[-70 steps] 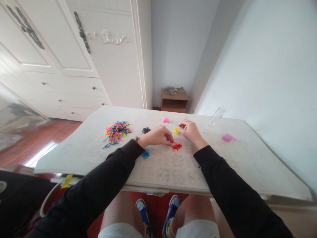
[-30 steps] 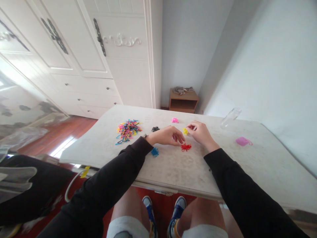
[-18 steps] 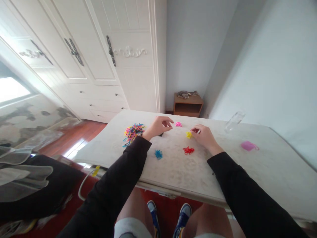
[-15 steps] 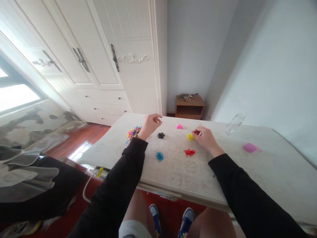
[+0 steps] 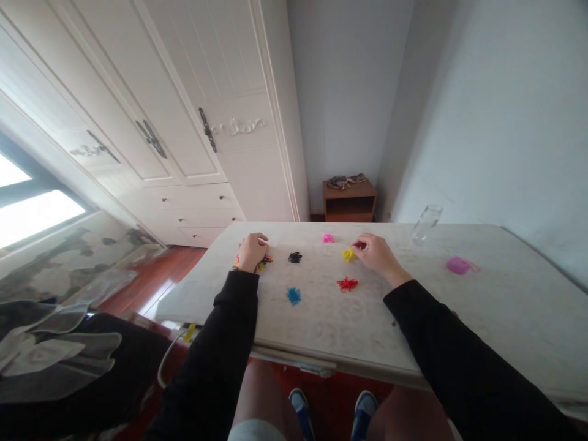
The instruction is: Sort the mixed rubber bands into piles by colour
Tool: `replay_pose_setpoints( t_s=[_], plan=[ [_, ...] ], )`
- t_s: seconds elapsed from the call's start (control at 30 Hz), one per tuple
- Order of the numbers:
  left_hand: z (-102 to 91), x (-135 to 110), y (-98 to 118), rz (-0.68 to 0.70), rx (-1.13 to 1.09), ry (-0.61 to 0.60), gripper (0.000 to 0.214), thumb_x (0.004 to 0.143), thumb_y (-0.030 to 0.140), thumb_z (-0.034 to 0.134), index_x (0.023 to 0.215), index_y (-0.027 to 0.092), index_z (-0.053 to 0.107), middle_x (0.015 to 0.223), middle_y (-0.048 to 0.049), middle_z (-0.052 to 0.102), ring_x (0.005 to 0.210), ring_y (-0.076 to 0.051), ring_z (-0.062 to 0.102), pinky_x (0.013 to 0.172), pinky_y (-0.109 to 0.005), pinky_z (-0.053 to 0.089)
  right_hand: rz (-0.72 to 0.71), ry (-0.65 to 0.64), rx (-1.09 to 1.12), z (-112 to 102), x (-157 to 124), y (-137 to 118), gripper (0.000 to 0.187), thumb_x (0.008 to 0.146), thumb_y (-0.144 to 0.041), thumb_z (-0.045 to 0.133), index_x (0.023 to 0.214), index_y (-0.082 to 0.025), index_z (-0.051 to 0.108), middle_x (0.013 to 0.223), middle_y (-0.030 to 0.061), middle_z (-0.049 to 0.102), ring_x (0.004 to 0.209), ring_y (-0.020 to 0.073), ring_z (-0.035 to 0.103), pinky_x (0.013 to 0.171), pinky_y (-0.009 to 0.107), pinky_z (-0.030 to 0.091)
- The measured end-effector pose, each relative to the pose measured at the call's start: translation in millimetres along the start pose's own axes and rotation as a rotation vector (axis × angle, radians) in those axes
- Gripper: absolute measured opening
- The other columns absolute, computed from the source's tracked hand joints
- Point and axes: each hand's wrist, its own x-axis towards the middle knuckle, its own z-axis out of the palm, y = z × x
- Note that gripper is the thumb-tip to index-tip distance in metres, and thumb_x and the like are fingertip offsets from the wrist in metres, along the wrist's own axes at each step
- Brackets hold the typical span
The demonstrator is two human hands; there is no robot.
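My left hand (image 5: 252, 250) rests on the mixed pile of coloured rubber bands (image 5: 263, 262) at the table's far left, fingers curled down into it and covering most of it. My right hand (image 5: 377, 252) sits beside the small yellow band cluster (image 5: 348, 254), its fingers pinched with a bit of red showing at the tips. Small sorted clusters lie between the hands: black (image 5: 294, 257), pink (image 5: 327, 237), blue (image 5: 294, 295) and red (image 5: 347, 283).
The white table (image 5: 459, 318) also carries a clear glass jar (image 5: 425, 223) lying at the far right and a pink lid (image 5: 457, 265). A white wardrobe stands at left, and a wooden nightstand (image 5: 349, 199) beyond the table.
My left hand left the red cluster and swung left onto the mixed pile. My right hand stayed by the yellow cluster. The view shifted to the left.
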Motion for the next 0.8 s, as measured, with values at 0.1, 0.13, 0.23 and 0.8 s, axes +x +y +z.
replay_pose_setpoints(
  t_s=[0.1, 0.13, 0.23, 0.8],
  plan=[
    [-0.7, 3.4, -0.3, 0.019, 0.089, 0.041, 0.020, 0.074, 0.016, 0.066, 0.091, 0.021, 0.074, 0.079, -0.0051, 0.078, 0.083, -0.023, 0.072, 0.083, -0.034, 0.049, 0.008, 0.001, 0.006, 0.5, -0.1, -0.8, 0.012, 0.079, -0.014, 0.065, 0.070, -0.018, 0.071, 0.076, 0.0042, 0.069, 0.071, 0.0181, 0.062, 0.070, 0.029, 0.045],
    [-0.7, 4.8, -0.9, 0.016, 0.091, 0.049, 0.020, 0.075, 0.018, 0.066, 0.093, 0.021, 0.074, 0.080, -0.0047, 0.078, 0.082, -0.022, 0.072, 0.082, -0.033, 0.049, 0.007, 0.001, 0.009, 0.5, -0.2, -1.2, 0.012, 0.079, -0.014, 0.065, 0.069, -0.018, 0.071, 0.076, 0.0042, 0.069, 0.071, 0.0181, 0.062, 0.071, 0.029, 0.045],
    [0.2, 9.0, -2.8, 0.023, 0.056, 0.075, 0.020, 0.077, 0.021, 0.065, 0.094, 0.020, 0.074, 0.081, -0.0045, 0.078, 0.079, -0.020, 0.072, 0.079, -0.030, 0.050, 0.005, -0.001, 0.006, 0.3, -0.4, -2.2, 0.012, 0.079, -0.014, 0.064, 0.070, -0.018, 0.071, 0.076, 0.0043, 0.070, 0.071, 0.0180, 0.062, 0.070, 0.029, 0.046],
    [11.8, -5.0, 23.1, -0.020, -0.894, -0.114, 0.046, 0.057, 0.036, 0.093, 0.087, 0.015, 0.066, 0.076, -0.0046, 0.074, 0.075, -0.017, 0.073, 0.085, -0.036, 0.062, 0.000, -0.011, 0.014, -0.3, 0.0, -3.5, 0.012, 0.079, -0.017, 0.063, 0.071, -0.018, 0.071, 0.076, 0.0048, 0.069, 0.071, 0.0182, 0.062, 0.070, 0.030, 0.045]
  ],
)
